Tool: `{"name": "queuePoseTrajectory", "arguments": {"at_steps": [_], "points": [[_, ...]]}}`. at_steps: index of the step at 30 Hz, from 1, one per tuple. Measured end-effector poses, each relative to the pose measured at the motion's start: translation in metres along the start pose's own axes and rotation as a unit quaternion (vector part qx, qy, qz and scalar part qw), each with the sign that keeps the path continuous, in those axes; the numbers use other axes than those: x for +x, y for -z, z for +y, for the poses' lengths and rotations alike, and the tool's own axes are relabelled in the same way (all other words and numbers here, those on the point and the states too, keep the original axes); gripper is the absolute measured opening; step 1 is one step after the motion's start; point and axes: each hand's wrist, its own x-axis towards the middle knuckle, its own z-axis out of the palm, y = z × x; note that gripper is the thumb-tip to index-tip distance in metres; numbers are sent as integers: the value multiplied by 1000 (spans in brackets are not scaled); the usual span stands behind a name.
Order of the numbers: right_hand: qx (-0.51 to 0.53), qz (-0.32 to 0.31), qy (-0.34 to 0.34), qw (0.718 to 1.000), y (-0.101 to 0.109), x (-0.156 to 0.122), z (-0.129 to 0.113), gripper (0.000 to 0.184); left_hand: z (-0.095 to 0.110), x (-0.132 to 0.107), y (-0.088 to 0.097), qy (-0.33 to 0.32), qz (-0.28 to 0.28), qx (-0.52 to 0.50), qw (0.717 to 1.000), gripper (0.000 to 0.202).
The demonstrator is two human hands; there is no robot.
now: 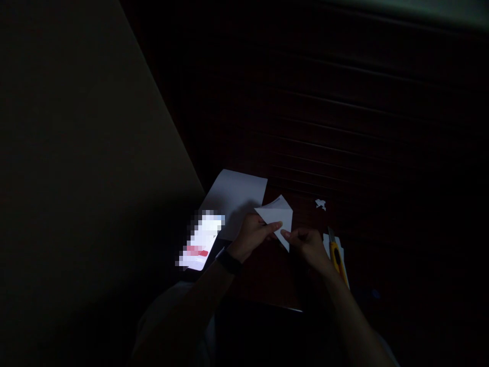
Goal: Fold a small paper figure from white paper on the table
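The scene is very dark. A folded white paper piece [278, 214], roughly triangular, is held up just above a dark wooden table [344, 153]. My left hand [254, 235] pinches its lower left side with thumb and fingers closed on it. My right hand [307, 245] pinches its lower right edge near the pointed tip. A dark watch band sits on my left wrist.
A flat white sheet [235, 196] lies behind the hands. A lit phone screen [200, 242] glows to the left. A yellow utility knife [336, 255] rests on white scraps at the right. A small paper scrap [320, 204] lies farther back. A pale wall fills the left.
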Motion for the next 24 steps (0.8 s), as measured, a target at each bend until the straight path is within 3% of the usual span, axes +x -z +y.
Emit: {"name": "queuePoseTrajectory", "arguments": {"at_steps": [14,24], "points": [[-60,9,29,998,-10,0,5,39,10,-1,-1,-12,86,56,995,29],[-57,2,56,997,-14,-6,-7,43,14,-2,1,-7,89,9,996,23]]}}
